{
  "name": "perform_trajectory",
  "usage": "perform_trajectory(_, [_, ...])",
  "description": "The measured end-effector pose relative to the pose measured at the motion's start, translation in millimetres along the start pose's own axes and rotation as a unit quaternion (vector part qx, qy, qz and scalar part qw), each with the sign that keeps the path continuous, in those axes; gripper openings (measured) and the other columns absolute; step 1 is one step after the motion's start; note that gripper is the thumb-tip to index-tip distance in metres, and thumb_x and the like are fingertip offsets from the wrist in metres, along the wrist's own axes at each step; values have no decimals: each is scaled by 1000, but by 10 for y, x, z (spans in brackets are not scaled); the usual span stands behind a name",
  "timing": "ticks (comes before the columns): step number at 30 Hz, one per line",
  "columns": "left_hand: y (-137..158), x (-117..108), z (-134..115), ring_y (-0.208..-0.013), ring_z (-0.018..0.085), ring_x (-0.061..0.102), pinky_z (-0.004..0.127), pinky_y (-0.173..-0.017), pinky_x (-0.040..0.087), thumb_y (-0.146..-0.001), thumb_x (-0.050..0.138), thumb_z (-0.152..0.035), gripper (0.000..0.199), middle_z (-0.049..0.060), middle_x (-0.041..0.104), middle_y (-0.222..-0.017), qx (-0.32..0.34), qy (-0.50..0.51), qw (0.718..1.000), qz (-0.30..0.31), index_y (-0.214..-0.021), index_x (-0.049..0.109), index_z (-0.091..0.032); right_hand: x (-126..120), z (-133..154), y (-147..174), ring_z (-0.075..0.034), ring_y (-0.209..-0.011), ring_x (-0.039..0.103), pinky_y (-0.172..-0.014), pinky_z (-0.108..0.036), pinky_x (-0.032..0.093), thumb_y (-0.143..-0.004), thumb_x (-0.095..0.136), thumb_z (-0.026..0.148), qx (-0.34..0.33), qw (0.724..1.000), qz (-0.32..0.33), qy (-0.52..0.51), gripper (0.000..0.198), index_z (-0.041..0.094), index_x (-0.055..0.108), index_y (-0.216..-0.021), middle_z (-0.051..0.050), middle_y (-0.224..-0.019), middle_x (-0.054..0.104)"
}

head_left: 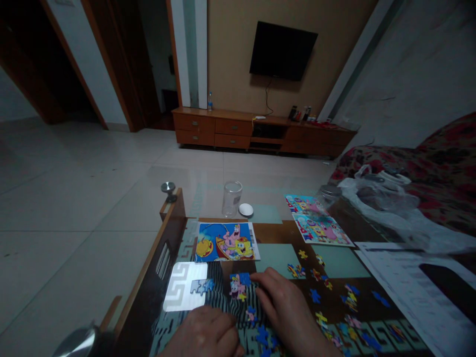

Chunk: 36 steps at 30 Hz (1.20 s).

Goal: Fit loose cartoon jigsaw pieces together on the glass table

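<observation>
A small joined cluster of jigsaw puzzle pieces [239,287], blue, pink and yellow, lies on the dark striped part of the table. My right hand [280,302] reaches in from the right, its fingertips at the blue jigsaw piece [245,279] on the cluster's right edge. Just below the cluster, my left hand [208,333] rests with curled fingers; whatever they may hold is hidden. To the left is a short joined strip of pieces [202,286], partly on a bright reflection. Loose blue pieces [262,336] lie between my hands.
Behind the cluster lies a cartoon picture card [226,242]. More loose pieces [315,296] are scattered right. Beyond stand a clear jar [231,199] and a white lid [246,210]. Cartoon sheets [318,220], a plastic bag [401,213] and a dark phone-like object [449,290] lie right.
</observation>
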State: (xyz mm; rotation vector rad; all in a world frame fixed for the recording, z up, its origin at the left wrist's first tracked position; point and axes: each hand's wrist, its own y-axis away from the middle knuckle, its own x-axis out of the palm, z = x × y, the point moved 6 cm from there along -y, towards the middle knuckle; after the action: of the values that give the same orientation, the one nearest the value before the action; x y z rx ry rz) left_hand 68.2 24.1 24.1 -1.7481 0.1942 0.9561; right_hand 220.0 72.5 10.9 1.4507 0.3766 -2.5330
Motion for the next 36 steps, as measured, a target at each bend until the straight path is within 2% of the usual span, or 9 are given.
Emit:
perform_trajectory(6, [-15, -9, -4, -46, 10, 54, 25, -43, 36, -102, 27, -21, 43, -4, 56, -57, 0, -2, 1000, -3, -65, 50, -20, 7, -7, 10, -22, -79, 66, -71, -35, 53, -85, 50, 6, 6, 1000, 1, -6, 28, 19, 70, -99, -6, -88, 67])
perform_trajectory(14, [-41, -37, -14, -47, 10, 54, 25, -43, 38, -103, 23, -21, 47, -3, 58, -57, 2, 4, 1000, 21, -66, 51, -20, -16, 12, 4, -21, -78, 66, -69, -32, 52, -84, 50, 8, -3, 1000, -3, -6, 28, 20, 70, -99, -7, -88, 69])
perform_trajectory(19, [-18, -23, -13, -44, 10, 52, 26, -42, 37, -102, 26, -20, 45, -3, 58, -56, -5, -4, 1000, 7, -64, 51, -21, -14, 12, 3, -21, -78, 66, -69, -32, 52, -84, 50, 7, 3, 1000, 2, -7, 28, 19, 69, -99, -8, -89, 68])
perform_trajectory(23, [-11, -39, -4, -47, 11, 54, 26, -43, 38, -100, 31, -20, 39, -1, 65, -66, -8, -2, 1000, -3, -68, 53, -20, -9, 2, 8, -22, -80, 66, -71, -33, 53, -85, 49, 8, 7, 1000, 8, -7, 27, 19, 69, -100, -8, -90, 68])
perform_trajectory(26, [-4, -72, 24, -52, 11, 57, 25, -47, 42, -98, 34, -18, 34, 1, 70, -77, -22, -9, 1000, -10, -72, 55, -19, -1, -10, 12, -22, -81, 66, -72, -34, 53, -86, 48, 8, 4, 1000, 7, -7, 28, 19, 68, -101, -8, -91, 68])
perform_trajectory(30, [10, -80, 72, -57, 12, 61, 25, -52, 48, -94, 37, -16, 27, 3, 72, -81, -50, -15, 999, 0, -79, 60, -18, 9, -11, 11, -22, -80, 66, -72, -35, 53, -86, 47, 9, -2, 1000, 8, -2, 27, 18, 69, -101, -9, -91, 68])
perform_trajectory(36, [-4, -80, 99, -55, 14, 63, 27, -49, 48, -100, 26, -22, 41, 2, 73, -83, -69, -29, 997, 9, -73, 57, -20, -17, 10, 7, -22, -79, 66, -70, -33, 53, -85, 50, 7, -6, 1000, -6, 1, 28, 20, 69, -100, -7, -90, 69])
